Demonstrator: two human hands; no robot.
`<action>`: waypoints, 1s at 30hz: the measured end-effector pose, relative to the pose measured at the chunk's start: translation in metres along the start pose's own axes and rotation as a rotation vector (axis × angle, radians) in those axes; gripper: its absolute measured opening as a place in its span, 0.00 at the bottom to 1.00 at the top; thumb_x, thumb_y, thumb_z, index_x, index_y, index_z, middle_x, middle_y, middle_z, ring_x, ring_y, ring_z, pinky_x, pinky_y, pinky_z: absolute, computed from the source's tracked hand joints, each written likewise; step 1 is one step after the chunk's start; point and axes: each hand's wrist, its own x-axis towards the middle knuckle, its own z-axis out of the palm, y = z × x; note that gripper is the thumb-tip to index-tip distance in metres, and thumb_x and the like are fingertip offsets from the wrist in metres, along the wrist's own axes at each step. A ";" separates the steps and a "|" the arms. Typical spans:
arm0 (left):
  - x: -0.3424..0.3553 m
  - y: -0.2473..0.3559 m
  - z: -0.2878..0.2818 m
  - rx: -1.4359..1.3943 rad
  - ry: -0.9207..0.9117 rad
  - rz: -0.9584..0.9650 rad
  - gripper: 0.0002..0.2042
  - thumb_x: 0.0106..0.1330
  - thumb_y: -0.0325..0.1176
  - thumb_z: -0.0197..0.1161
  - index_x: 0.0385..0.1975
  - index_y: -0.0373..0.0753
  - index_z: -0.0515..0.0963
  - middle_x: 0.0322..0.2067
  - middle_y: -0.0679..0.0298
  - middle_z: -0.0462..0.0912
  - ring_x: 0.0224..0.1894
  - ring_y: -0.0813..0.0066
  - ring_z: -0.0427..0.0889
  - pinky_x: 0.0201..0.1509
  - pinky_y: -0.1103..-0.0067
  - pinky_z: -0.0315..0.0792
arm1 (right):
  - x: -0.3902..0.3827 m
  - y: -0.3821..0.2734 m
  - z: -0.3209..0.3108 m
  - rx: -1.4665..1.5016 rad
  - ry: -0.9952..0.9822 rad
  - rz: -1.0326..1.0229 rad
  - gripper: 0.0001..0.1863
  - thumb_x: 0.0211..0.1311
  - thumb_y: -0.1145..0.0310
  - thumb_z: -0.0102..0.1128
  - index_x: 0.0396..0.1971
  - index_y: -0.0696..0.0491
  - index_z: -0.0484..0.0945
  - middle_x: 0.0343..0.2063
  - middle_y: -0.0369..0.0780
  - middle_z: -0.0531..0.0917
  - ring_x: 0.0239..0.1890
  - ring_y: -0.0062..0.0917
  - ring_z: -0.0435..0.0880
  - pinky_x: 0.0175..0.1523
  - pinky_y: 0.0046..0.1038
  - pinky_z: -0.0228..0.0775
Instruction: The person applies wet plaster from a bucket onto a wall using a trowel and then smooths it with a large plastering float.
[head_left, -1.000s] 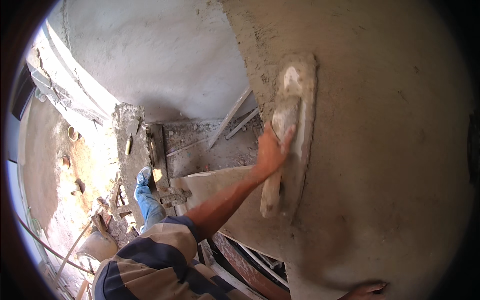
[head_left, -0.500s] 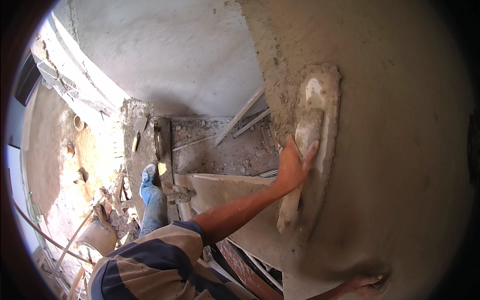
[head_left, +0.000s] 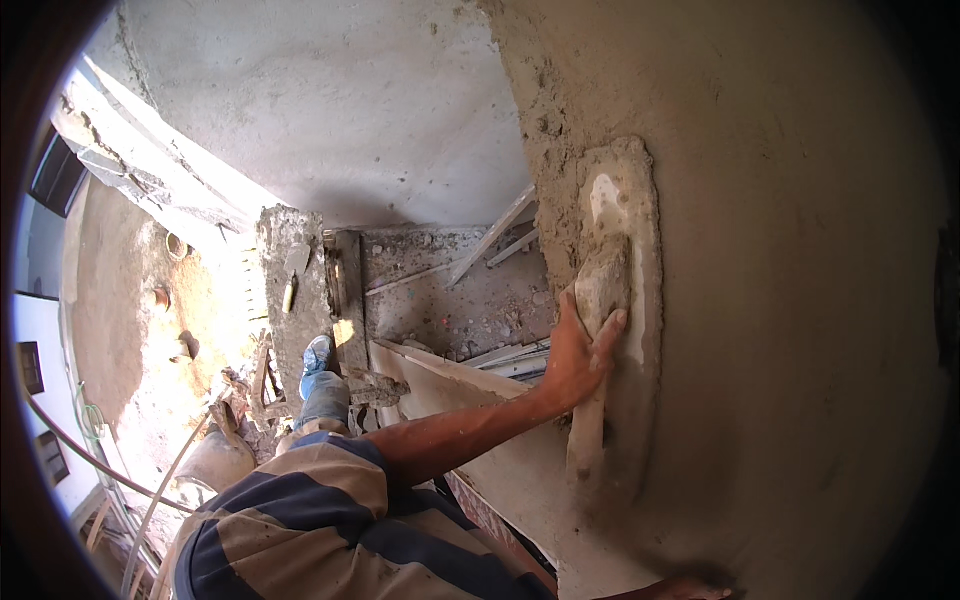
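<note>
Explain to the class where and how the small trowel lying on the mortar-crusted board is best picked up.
The trowel is probably best taken by its handle, from above, on the side nearer the shoe. That slim handle lies at the shoe's end of the board, while the broad, flat blade lies farther off and seems harder to close around.

float: matt, rough, crusted | plaster wall: matt, mostly smooth | shirt: matt cloth

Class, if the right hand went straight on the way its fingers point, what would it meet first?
Probably the plastered wall; depth is unclear, so the right hand may already touch it.
</note>
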 end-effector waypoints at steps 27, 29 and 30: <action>0.301 -0.010 -0.085 -0.193 -0.014 -0.030 0.18 0.69 0.44 0.57 0.34 0.30 0.74 0.22 0.61 0.78 0.20 0.74 0.76 0.24 0.75 0.74 | -0.010 -0.015 0.018 -0.514 0.007 -0.283 0.22 0.73 0.60 0.47 0.46 0.68 0.73 0.43 0.55 0.75 0.42 0.46 0.74 0.48 0.45 0.66; 0.310 -0.003 -0.087 -0.175 0.016 0.008 0.21 0.70 0.47 0.55 0.31 0.30 0.74 0.21 0.61 0.75 0.15 0.75 0.74 0.17 0.78 0.71 | -0.009 -0.009 0.017 -0.545 -0.009 -0.278 0.22 0.73 0.60 0.47 0.46 0.68 0.73 0.43 0.55 0.75 0.42 0.46 0.74 0.48 0.45 0.66; 0.283 -0.003 -0.073 -0.206 -0.016 0.075 0.19 0.69 0.44 0.56 0.33 0.29 0.73 0.20 0.61 0.77 0.16 0.74 0.75 0.20 0.76 0.72 | -0.010 0.000 0.011 -0.508 0.007 -0.266 0.22 0.73 0.60 0.47 0.46 0.68 0.73 0.43 0.55 0.75 0.43 0.46 0.74 0.48 0.45 0.66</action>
